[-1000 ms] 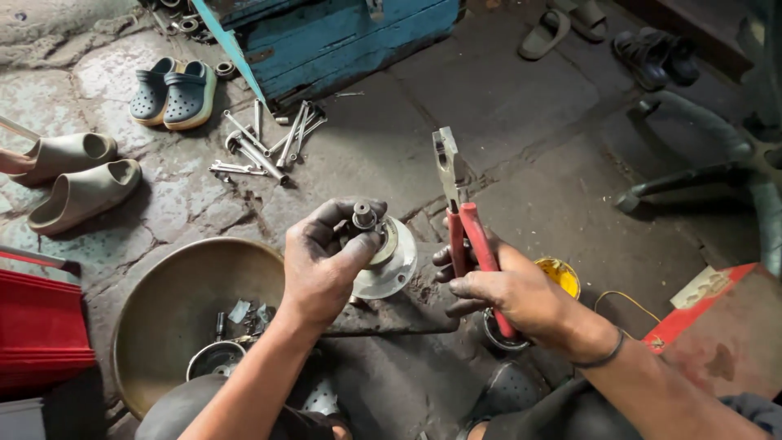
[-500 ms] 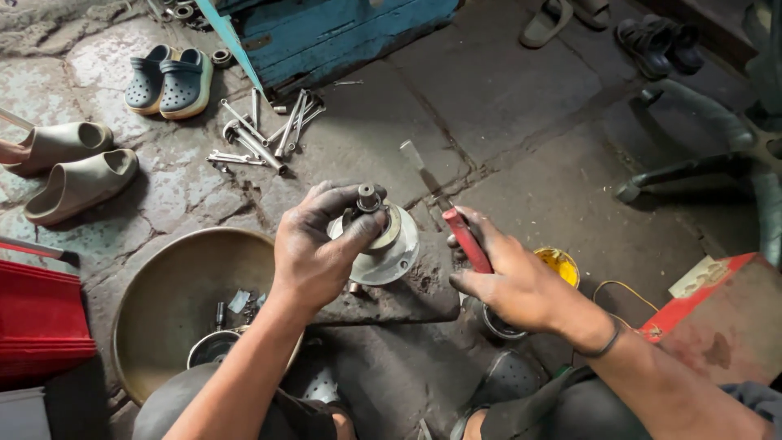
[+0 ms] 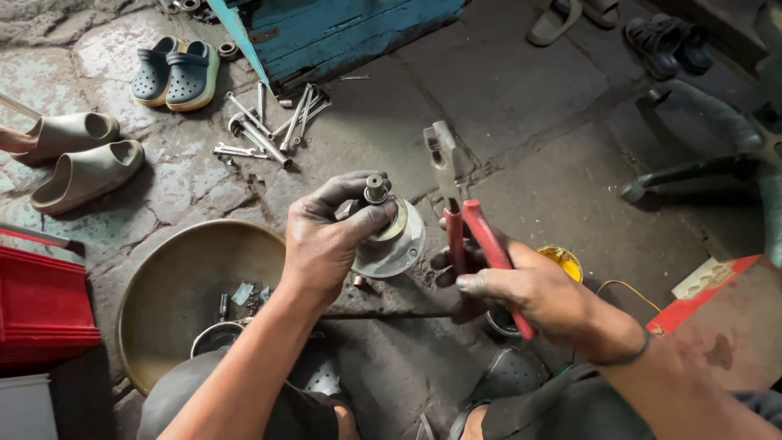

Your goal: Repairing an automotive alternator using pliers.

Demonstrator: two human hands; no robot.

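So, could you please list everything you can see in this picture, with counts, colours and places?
Metal disc part: one, grey, held in centre.
Pliers: one, red handles, right of centre.
Spanners: a pile, silver, on floor top centre.
Clogs: two, blue-grey, top left.
Sandals: two, beige, far left.
Bowl: one, brass-coloured, lower left, small parts inside.
Box: one, blue, top centre.
Crate: one, red, left edge.
Tin: one, yellow, behind right hand.
Left hand: grip on disc part.
Right hand: grip on pliers.
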